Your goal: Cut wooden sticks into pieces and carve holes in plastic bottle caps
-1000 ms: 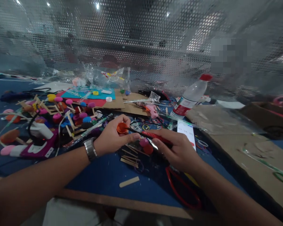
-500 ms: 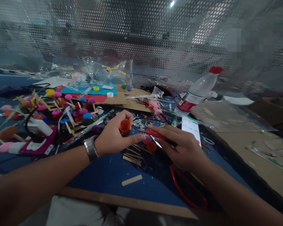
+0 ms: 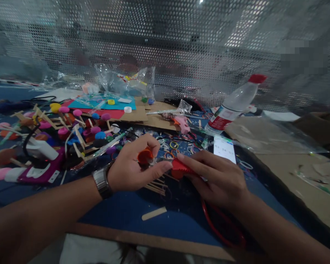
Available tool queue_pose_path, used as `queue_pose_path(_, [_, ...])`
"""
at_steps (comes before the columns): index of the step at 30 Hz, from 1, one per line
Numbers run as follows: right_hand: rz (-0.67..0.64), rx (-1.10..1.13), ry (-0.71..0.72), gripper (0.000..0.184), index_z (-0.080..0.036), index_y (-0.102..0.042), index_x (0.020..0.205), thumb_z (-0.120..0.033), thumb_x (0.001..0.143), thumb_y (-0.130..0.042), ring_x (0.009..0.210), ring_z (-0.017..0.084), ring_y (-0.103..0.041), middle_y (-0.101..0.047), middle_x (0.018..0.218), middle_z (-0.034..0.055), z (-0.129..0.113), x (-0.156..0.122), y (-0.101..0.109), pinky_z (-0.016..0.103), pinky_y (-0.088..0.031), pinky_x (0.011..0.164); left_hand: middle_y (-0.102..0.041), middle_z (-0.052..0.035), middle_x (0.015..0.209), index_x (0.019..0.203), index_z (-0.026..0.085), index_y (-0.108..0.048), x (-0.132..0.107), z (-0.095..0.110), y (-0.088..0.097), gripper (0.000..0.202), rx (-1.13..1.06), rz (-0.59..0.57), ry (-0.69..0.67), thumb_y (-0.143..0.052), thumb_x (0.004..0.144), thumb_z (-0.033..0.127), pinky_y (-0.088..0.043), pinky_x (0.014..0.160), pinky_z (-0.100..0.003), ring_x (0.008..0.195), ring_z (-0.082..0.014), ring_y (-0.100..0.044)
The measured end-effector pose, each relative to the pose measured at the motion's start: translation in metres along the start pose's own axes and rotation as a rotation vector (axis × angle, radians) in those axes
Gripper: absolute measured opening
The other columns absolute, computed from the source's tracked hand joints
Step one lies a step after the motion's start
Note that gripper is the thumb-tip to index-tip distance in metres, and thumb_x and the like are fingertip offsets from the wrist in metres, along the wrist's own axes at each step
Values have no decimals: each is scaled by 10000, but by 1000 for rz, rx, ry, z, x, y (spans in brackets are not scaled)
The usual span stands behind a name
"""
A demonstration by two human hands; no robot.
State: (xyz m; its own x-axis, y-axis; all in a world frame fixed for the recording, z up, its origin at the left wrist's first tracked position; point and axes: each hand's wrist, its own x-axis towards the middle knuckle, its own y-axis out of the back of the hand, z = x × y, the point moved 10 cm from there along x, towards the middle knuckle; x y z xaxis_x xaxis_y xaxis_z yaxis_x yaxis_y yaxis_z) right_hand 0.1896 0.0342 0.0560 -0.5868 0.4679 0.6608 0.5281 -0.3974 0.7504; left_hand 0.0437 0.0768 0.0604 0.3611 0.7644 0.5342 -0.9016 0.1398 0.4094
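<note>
My left hand (image 3: 136,165), with a metal watch on the wrist, curls around a small orange cup-shaped piece (image 3: 145,156). Its thumb reaches toward the other hand. In my right hand (image 3: 218,174) is a red-handled cutting tool (image 3: 181,167). The tool's thin metal tip (image 3: 163,160) points left at the orange piece, close to the left thumb; whether it touches cannot be made out. Below the right hand a red loop (image 3: 222,222) lies over the blue tabletop; its link to the tool is hidden.
Wooden sticks (image 3: 155,188) lie beneath my hands, with one flat stick (image 3: 154,213) nearer. Coloured clay-like pieces on sticks (image 3: 77,128) crowd the left beside a purple power strip (image 3: 41,172). A bottle (image 3: 232,106), a phone (image 3: 224,149) and coloured rubber bands (image 3: 174,145) are farther back.
The red-handled tool has turned and its tip is closer to the orange piece. The orange piece has tilted in my left hand. The pink-purple piece by the left thumb no longer shows.
</note>
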Motion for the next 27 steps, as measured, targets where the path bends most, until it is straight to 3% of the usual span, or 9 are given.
queue_pose_path(8, [-31,25,-1,566,-344,-435,1490,-172,964,-556,666,166,-632,-673,893,42,0,-3,-1,281,-489,547,-407,66,638,747,209,-433,-2,-1,-4,339,-89,0,32,-736,836,330,-297,470,-225,503,-71,-344])
queue_pose_path(16, [-45,2,-33,595,-378,-413,1521,-196,970,-547,641,178,-637,-679,880,47,-1,-4,1,293,-478,517,-440,53,658,753,207,-440,-5,-5,-4,338,-145,1,85,-747,829,328,-313,484,-228,520,-74,-349])
queue_pose_path(22, [-20,-93,-51,517,-352,-518,1433,-195,947,-599,632,171,-615,-679,876,42,-5,-6,7,302,-497,570,-436,53,678,797,201,-461,-1,-6,-5,289,-176,-39,49,-725,843,311,-300,469,-214,520,-66,-362])
queue_pose_path(27, [24,-219,-22,320,-260,-640,1234,-179,925,-648,652,135,-595,-653,882,33,-7,-4,16,273,-480,596,-456,46,753,948,207,-443,-1,-20,-12,423,-326,-90,121,-787,783,391,-314,459,-209,545,-72,-379])
